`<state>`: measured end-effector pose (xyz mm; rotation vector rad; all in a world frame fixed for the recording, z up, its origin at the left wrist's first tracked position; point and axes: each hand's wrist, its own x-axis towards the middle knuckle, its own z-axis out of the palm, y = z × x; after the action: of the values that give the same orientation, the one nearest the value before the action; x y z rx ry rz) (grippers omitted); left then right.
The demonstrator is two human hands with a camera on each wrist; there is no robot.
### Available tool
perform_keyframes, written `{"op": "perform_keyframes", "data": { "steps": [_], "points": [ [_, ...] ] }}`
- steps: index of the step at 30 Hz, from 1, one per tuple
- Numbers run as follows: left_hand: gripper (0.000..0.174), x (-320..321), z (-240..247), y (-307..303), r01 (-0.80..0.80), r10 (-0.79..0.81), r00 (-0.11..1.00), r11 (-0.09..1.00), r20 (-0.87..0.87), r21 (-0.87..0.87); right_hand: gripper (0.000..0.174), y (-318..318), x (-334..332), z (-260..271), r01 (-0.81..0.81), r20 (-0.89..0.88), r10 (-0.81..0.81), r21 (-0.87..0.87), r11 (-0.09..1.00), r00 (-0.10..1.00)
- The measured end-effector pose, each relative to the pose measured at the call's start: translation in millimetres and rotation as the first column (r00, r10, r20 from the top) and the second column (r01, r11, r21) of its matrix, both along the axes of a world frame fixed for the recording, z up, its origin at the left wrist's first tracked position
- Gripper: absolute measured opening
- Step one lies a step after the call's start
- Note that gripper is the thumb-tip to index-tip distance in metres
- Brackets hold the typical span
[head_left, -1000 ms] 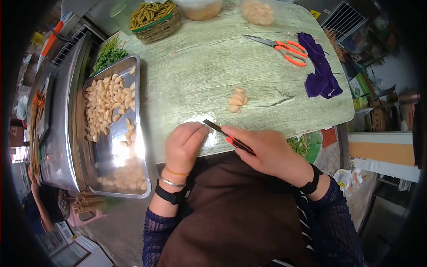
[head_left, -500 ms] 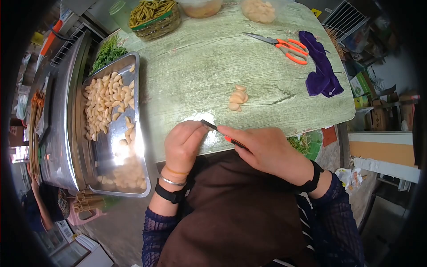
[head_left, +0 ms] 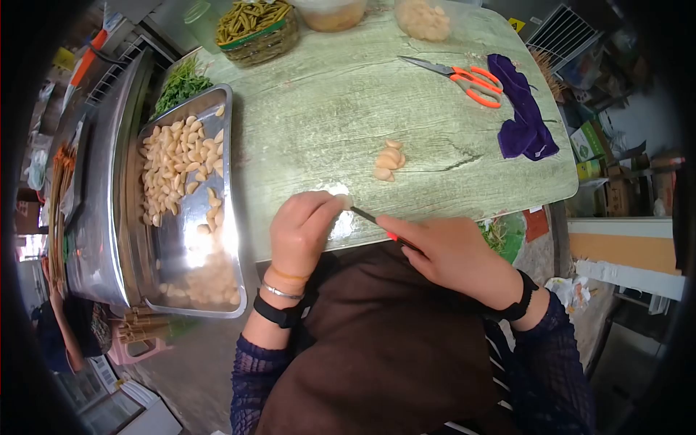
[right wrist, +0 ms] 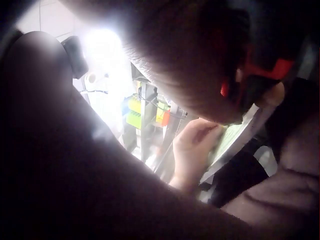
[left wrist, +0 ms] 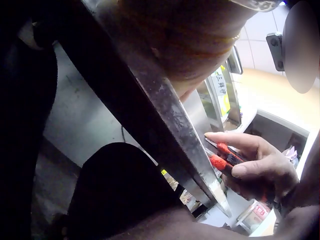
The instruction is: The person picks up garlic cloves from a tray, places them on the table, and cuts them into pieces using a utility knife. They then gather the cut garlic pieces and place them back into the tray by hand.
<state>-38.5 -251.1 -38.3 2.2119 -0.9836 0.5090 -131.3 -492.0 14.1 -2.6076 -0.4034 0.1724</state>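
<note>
My left hand pinches a pale garlic clove between thumb and fingertips, over the table's near edge. From the right, the dark narrow blade of a knife reaches up to that clove. Its red and black handle lies in the grip of my right hand, the index finger stretched along it. In the left wrist view the right hand shows around the handle. A small pile of peeled garlic cloves sits on the table just beyond the hands.
At the left, a metal tray holds many garlic cloves. Orange-handled scissors and a purple cloth lie at the far right. A basket of green beans and tubs line the back.
The knife and right hand have shifted slightly right and down, away from the left fingertips. The clove now shows past those fingertips; the left hand has barely moved.
</note>
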Motion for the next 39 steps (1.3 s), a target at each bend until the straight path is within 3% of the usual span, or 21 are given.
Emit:
{"op": "perform_keyframes", "data": {
  "steps": [5,11,13,14,17,18,20,24,30,34,39],
  "points": [
    [0.025,11,-4,-13,0.005,-0.005,0.997,1.000,-0.071,0.004,0.053,-17,-4,7,0.180,0.042,-0.190,0.171,0.969,0.981],
    [0.047,22,-2,-25,0.026,-0.028,0.996,0.999,-0.083,-0.026,0.056,-10,-2,1,0.156,0.108,-0.190,0.264,0.952,0.976],
    [0.052,17,15,-9,-0.025,0.025,0.998,1.000,-0.051,0.002,0.056,-5,0,-2,0.126,0.127,-0.161,0.245,0.961,0.979],
    [0.058,15,13,5,-0.052,0.056,0.992,0.998,-0.113,0.034,0.056,-2,0,-4,0.110,0.134,-0.145,0.239,0.965,0.980],
    [0.059,-1,9,15,-0.168,0.177,0.968,0.984,-0.177,0.063,0.056,5,4,-4,0.070,-0.023,-0.069,0.044,0.997,0.997],
    [0.059,-4,8,15,-0.217,0.226,0.968,0.973,-0.114,0.084,0.055,5,5,-6,0.099,0.014,-0.099,0.004,0.995,0.995],
    [0.056,-9,1,15,-0.273,0.281,0.950,0.959,-0.138,0.078,0.054,-2,8,-9,0.159,0.097,-0.151,-0.080,0.984,0.984],
    [0.046,-13,3,22,-0.284,0.296,0.940,0.954,-0.166,0.096,0.058,-17,9,-4,0.193,0.066,-0.189,-0.063,0.979,0.980],
    [0.029,2,3,7,-0.100,0.102,0.994,0.992,-0.027,0.075,0.059,-5,1,-4,0.130,0.011,-0.133,0.121,0.984,0.991],
    [0.019,0,8,-13,0.109,-0.109,0.983,0.994,-0.145,-0.008,0.058,-8,2,-3,0.142,-0.065,-0.133,0.159,0.977,0.989],
    [0.019,-7,-5,-25,0.068,-0.076,0.987,0.996,-0.144,-0.066,0.057,-9,0,-2,0.086,-0.142,-0.075,0.079,0.993,0.987]
  ]
}}
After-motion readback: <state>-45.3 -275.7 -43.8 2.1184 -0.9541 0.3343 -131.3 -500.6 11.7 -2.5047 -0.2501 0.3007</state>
